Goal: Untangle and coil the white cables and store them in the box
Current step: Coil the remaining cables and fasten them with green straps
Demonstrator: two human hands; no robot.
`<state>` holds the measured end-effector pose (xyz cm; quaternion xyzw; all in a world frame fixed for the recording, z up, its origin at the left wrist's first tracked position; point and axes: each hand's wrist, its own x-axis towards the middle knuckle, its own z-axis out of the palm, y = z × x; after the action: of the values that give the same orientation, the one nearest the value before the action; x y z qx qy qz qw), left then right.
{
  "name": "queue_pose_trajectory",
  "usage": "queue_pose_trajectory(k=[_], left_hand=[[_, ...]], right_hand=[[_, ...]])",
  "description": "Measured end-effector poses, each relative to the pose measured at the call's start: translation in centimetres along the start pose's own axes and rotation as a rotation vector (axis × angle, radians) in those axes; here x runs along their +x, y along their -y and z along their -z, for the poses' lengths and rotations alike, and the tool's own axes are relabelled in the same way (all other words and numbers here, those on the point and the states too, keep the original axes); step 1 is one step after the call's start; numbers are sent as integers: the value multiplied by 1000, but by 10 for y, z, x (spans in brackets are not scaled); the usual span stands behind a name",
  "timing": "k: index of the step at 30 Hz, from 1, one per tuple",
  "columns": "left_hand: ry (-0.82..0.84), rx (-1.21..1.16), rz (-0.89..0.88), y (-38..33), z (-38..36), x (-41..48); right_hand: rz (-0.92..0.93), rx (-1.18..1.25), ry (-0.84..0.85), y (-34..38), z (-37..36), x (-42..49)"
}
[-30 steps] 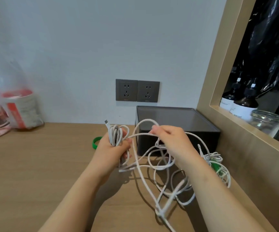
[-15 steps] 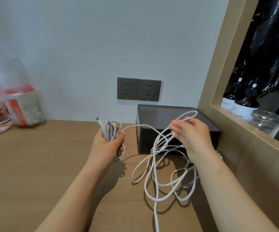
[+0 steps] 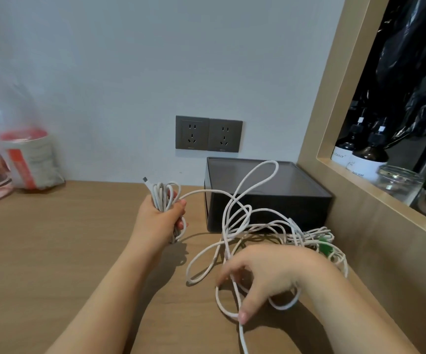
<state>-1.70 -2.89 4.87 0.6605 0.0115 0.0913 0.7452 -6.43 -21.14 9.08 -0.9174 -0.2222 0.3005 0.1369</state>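
Observation:
My left hand grips a small coil of white cable, its plug end sticking up at the top. From this coil a strand runs right into a loose tangle of white cable on the wooden table. One tall loop of the tangle rises in front of the dark grey box, which stands against the wall. My right hand is low over the table, with fingers and thumb curled round a strand of the tangle. A second white bundle with a green tie lies by the right side panel.
Two grey wall sockets sit above the box. A plastic bag with packages stands at the far left. On the right, a wooden-framed niche holds dark bottles and a glass jar.
My right hand has come down from above the box to the table and now holds a lower strand. The tangle has spread, and the left hand kept its coil.

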Motion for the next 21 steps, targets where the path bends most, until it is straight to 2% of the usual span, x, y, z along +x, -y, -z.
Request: queue_pose_trajectory(k=[4,9,11,14,16,18,21], left_hand=[[30,46,-15,0,-1,-2],[50,96,-34,2,-1,-1],[64,128,-48,2,0,-1],[68,147,-67,0,0,-2],[79,143,-70,-1,0,-2],[108,145,-84,-8,-2,-1],[60,245,-212,-33,-8,5]], right_hand=[[-146,-138,-45,0,-1,9],[-108,-49,-403,-3,-1,25],[-83,138,-574,-6,0,30],[-21,697,-837,-5,8,26],[83,1011,-1001,2,19,18],[202,1079,-1185,8,31,9],[329,923,-1484,9,48,1]])
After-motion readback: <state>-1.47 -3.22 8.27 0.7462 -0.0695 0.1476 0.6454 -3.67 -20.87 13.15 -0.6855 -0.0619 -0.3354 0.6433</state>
